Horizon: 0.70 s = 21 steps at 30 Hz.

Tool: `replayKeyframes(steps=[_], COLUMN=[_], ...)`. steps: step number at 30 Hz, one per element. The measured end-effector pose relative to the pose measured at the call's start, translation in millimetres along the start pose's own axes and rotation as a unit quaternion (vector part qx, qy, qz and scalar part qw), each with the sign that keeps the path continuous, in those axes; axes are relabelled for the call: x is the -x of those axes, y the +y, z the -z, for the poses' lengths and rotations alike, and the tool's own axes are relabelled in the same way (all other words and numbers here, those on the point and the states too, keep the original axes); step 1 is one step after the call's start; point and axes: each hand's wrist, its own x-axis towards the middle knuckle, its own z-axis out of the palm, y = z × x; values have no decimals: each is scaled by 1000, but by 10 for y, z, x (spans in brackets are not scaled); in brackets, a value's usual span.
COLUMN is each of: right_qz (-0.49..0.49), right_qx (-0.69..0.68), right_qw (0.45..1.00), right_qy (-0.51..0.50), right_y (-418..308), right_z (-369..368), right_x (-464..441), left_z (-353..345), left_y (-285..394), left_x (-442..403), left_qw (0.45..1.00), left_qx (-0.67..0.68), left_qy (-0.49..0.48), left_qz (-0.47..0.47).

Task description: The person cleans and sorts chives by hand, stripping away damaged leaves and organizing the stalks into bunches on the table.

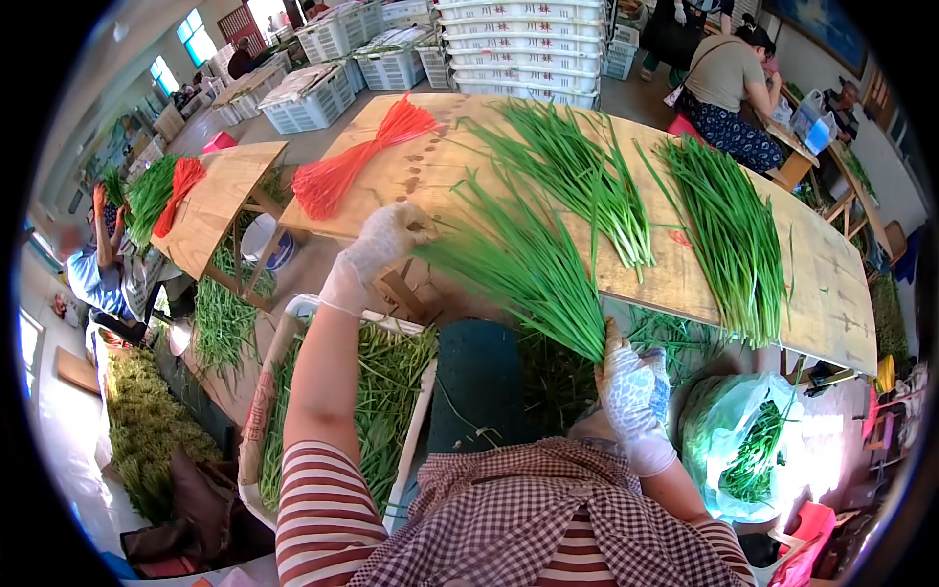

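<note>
My right hand [631, 386], in a patterned white glove, is closed around the pale stem end of a bunch of garlic chives [533, 269]. The bunch slants up and left over the table's near edge, its leaf tips fanned out and slightly blurred. At those tips is my left hand [386, 240], also gloved, with its fingers curled together; whatever they pinch is too small to make out. Beyond the held bunch, a second bunch of chives [577, 161] lies on the wooden table [831, 284]. Farther right rests a thicker chive bunch [729, 240].
A bundle of red ties [362, 161] lies at the table's left. Below my left arm stands a white crate [423, 416] of loose greens; at right is a plastic bag [696, 440] of greens. Stacked crates [523, 49] stand behind. Other people [724, 78] sit at nearby tables.
</note>
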Motion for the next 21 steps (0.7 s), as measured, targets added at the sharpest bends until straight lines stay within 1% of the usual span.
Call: replayKeyframes(steps=[1,3,4,5,6,8,9,11,12,13,14,16,17,19,20,21], right_qz=[-2,-2,2,6,13,27,17,-1,-5,-11,-19,-43,-23,-2,0,2], right_qx=[-22,0,46,91,87,77,67,48,52,55,59,31,39,47,45,42], right_qw=[1000,1000,999,996,996,997,998,999,998,998,997,998,999,999,999,999], right_qy=[2,-1,-7,-13,-4,12,4,-14,-22,-30,-39,-43,-23,2,9,16], right_y=[39,22,-231,-370,-347,-282,-311,-371,-380,-387,-391,-329,-306,-315,-340,-376], right_z=[-78,-55,257,425,400,322,321,357,375,392,397,283,285,325,338,359], right_x=[-24,-10,-31,-43,-43,-43,-42,-52,-65,-74,-72,-65,-51,-34,-30,-37], left_z=[-16,-78,-61,-25,107,376,429,484,485,480,481,579,606,753,730,721], left_y=[27,85,-28,-234,-273,-341,-364,-480,-466,-452,-439,-281,-217,-257,-253,-83], left_x=[12,48,20,-36,-8,49,159,259,304,354,387,446,465,476,482,517], left_qw=[997,975,972,950,926,847,826,843,855,855,841,823,814,838,831,771], left_qx=[-65,-192,-115,-37,-121,-270,-131,-12,108,227,342,368,382,283,44,-197], left_qy=[30,89,200,307,357,426,542,531,502,464,417,430,435,462,550,602], left_qz=[-22,-63,-51,-37,23,168,85,86,70,53,35,44,48,63,71,73])
